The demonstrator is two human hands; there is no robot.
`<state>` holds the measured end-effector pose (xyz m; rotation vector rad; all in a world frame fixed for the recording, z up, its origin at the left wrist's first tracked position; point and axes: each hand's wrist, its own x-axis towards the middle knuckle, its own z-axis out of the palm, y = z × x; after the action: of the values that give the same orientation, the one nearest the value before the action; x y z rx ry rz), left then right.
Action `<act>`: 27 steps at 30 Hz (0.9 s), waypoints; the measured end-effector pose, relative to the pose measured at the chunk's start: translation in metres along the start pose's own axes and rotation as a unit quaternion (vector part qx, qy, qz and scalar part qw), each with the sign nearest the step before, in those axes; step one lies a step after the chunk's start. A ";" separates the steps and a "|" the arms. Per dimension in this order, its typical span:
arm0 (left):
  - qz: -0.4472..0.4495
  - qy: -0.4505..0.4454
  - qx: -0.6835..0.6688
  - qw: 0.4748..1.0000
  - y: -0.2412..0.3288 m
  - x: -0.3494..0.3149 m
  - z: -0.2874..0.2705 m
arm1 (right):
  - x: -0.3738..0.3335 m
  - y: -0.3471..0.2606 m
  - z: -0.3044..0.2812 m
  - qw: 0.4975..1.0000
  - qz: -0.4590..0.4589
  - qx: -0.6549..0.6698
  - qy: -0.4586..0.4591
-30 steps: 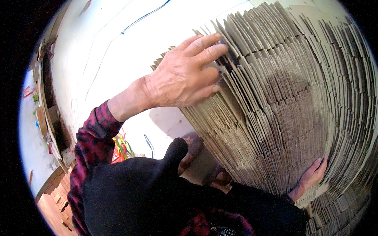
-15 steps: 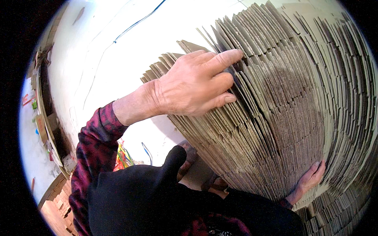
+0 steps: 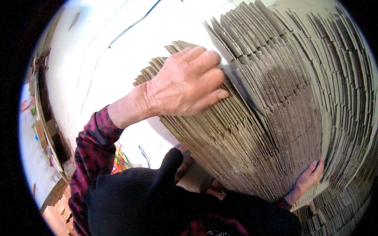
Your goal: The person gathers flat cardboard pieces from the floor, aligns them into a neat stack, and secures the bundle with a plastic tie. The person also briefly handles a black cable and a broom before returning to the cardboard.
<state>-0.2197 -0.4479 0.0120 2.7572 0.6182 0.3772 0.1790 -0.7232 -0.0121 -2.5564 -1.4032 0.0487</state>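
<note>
A thick bundle of grey-brown cardboard sheets (image 3: pixel 291 90) stands on edge in front of me, fanned out at the top. My left hand (image 3: pixel 185 82) is closed over the upper edges of its left part (image 3: pixel 220 129), fingers curled; the fingertips are partly hidden. A wedge-shaped gap separates this part from the sheets on the right, and a dark sheet face (image 3: pixel 242 86) shows in it. Low on the bundle's right side, my right hand (image 3: pixel 309 179) grips the edge, its fingers against the cardboard.
More rows of stacked cardboard (image 3: pixel 346 98) stand close on the right, and others (image 3: pixel 334 208) lie at the lower right. A blue cord (image 3: pixel 134 25) runs across the pale floor. Colourful strips (image 3: pixel 121 160) lie near my left arm. Along the left edge is a long ledge (image 3: pixel 45 129).
My left hand has shifted left and its fingers have curled in. The left part of the bundle has leaned left with it, widening the gap. My right hand has barely moved.
</note>
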 end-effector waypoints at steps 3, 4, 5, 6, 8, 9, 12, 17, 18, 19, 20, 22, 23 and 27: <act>0.002 0.069 -0.019 0.997 -0.001 0.011 0.003 | 0.000 0.000 0.002 1.000 -0.005 0.003 0.009; -0.006 0.056 -0.018 0.998 -0.001 0.013 0.004 | 0.000 -0.002 0.003 1.000 -0.014 0.002 0.019; -0.014 0.043 -0.017 0.999 0.000 0.016 0.005 | 0.001 -0.003 0.002 0.999 -0.023 0.002 0.029; -0.023 0.030 -0.015 0.999 0.000 0.017 0.005 | 0.001 -0.002 0.002 0.999 -0.022 0.000 0.028; -0.024 0.032 -0.018 0.999 0.001 0.019 0.006 | 0.000 -0.001 0.002 0.999 -0.020 -0.004 0.026; -0.025 0.034 -0.020 0.999 0.001 0.020 0.007 | 0.000 -0.003 0.002 1.000 -0.016 -0.003 0.026; -0.010 0.040 0.006 0.999 -0.001 0.024 0.002 | -0.002 -0.006 0.000 1.000 -0.010 0.001 0.025; -0.031 0.045 0.045 0.997 -0.002 0.038 0.006 | 0.000 -0.009 -0.001 1.000 -0.005 0.013 0.017; -0.044 0.047 0.052 0.997 -0.001 0.040 0.007 | 0.000 -0.009 0.000 1.000 -0.010 0.013 0.019; -0.052 0.043 0.054 0.996 -0.001 0.041 0.009 | 0.001 -0.009 0.001 1.000 -0.015 0.014 0.021; -0.061 0.039 0.057 0.996 -0.002 0.042 0.011 | 0.001 -0.009 0.002 0.999 -0.020 0.015 0.024; -0.067 0.032 0.059 0.995 -0.003 0.044 0.012 | 0.002 -0.009 0.002 0.999 -0.024 0.010 0.028; -0.065 0.030 0.059 0.996 -0.003 0.046 0.013 | 0.002 -0.010 0.002 0.999 -0.024 0.006 0.031; -0.062 0.003 0.055 0.997 -0.005 0.048 0.013 | 0.002 -0.013 -0.001 1.000 -0.011 0.011 0.026</act>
<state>-0.1754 -0.4252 0.0078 2.8037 0.8314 0.3335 0.1690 -0.7151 -0.0082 -2.5052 -1.4036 -0.0070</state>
